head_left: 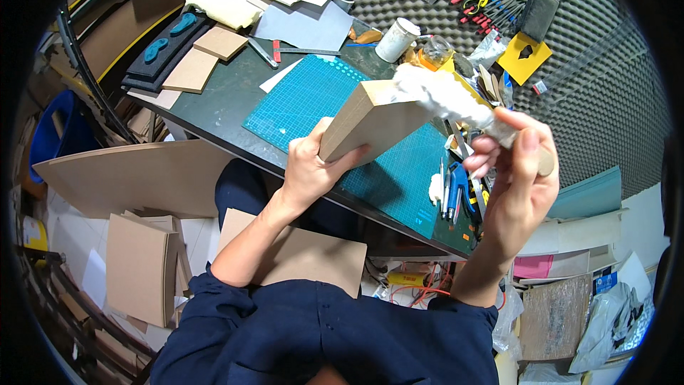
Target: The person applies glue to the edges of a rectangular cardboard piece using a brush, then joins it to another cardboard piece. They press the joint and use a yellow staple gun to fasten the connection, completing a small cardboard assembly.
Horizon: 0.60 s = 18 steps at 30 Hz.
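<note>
My left hand (308, 175) grips a thick tan fibreboard block (377, 121) by its lower near end, thumb on one side, fingers round the edge. The block is tilted up above the green cutting mat (306, 93). In my right hand (524, 189) is a stick-like tool (456, 100) caked in lumpy white, with a round tan handle end showing by the palm. Its white tip lies at the upper far edge of the block; whether it touches there I cannot tell. My right fingers pinch the tool near its handle.
Pens and a blue-handled tool (456, 189) lie at the table's right edge. A white tub (397, 39) stands behind the mat, near a red-ended square (306, 51). Small boards (191, 73) sit at left. Another board (306, 253) rests on my lap.
</note>
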Available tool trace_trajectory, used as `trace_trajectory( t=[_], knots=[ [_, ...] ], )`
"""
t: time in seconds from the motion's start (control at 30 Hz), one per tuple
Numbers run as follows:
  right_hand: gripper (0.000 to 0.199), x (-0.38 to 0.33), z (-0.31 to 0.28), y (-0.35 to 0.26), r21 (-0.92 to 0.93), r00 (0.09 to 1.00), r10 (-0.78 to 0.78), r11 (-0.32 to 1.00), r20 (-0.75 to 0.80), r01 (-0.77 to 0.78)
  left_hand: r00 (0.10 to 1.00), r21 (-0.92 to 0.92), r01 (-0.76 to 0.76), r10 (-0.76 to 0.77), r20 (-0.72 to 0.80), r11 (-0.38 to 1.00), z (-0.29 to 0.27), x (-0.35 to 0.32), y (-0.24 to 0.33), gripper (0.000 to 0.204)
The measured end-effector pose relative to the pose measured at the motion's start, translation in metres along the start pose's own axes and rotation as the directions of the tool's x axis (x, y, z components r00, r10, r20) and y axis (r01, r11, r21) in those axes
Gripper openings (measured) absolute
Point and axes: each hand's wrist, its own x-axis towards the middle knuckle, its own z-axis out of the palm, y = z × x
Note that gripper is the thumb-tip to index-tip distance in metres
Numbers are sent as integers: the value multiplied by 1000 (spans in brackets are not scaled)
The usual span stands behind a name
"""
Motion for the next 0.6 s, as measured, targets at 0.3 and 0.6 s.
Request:
trace_trajectory(
  t=[0.3, 0.6],
  knots=[
    [41, 5, -11, 6, 95, 999, 0, 995, 46, -5, 1000, 56, 15, -15, 11, 998, 0, 0, 2, 44],
    [36, 22, -49, 32, -88, 998, -3, 996, -56, -2, 1000, 21, -11, 11, 6, 1000, 1, 1, 1, 42]
  ],
)
